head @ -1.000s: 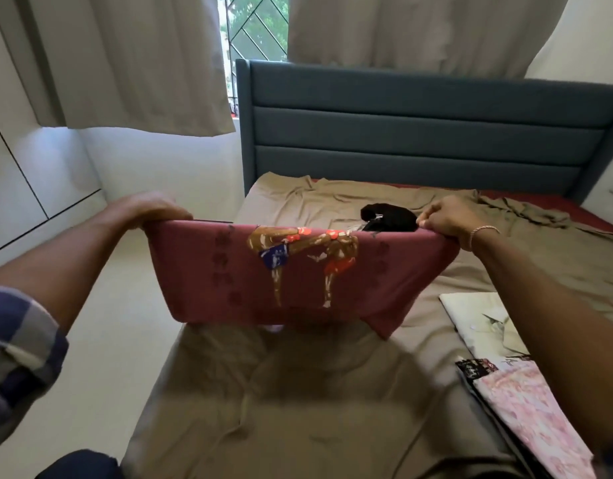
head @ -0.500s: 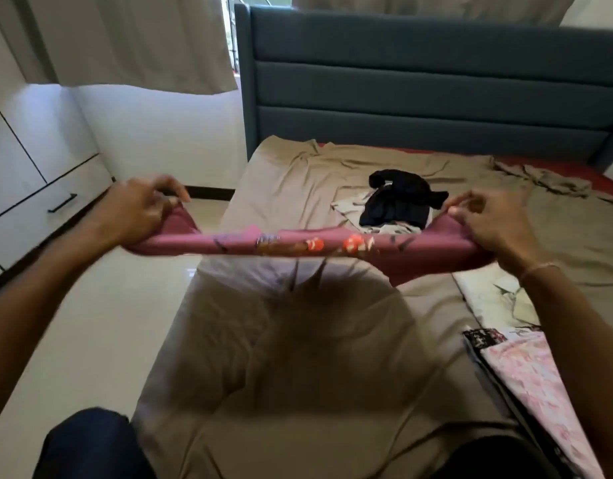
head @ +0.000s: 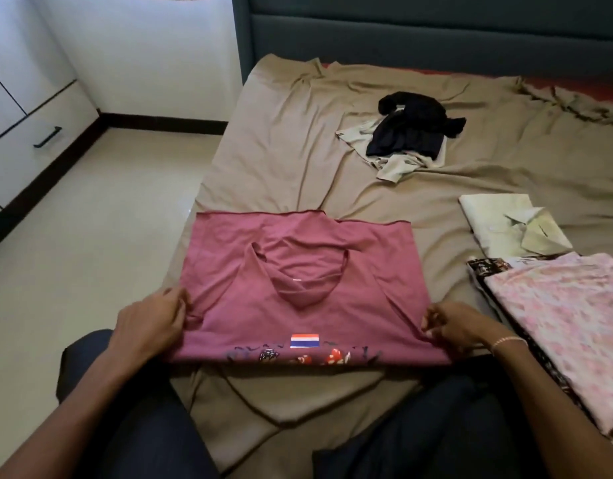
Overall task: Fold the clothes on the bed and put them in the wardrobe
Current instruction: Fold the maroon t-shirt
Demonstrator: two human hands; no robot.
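Observation:
A pink sleeveless shirt (head: 298, 271) lies flat on the tan bedsheet (head: 280, 150), folded across, with its neckline facing up and a small flag print near the front edge. My left hand (head: 153, 316) pinches the shirt's left edge. At the right edge, my right hand (head: 453, 326) pinches the cloth, a bracelet on its wrist. A crumpled black garment (head: 412, 129) sits on a pale one (head: 394, 164) farther up the bed.
Folded clothes lie at the right: a pale green collared shirt (head: 512, 226) and a pink floral piece (head: 567, 326) over a dark patterned one. White wardrobe drawers (head: 32, 140) stand at the left across a tiled floor (head: 90, 236). A dark headboard (head: 436, 32) runs along the back.
The pink shirt, held up stretched between both hands before, now lies spread flat on the bed. Both hands came down to its side edges, and the view tilted downward.

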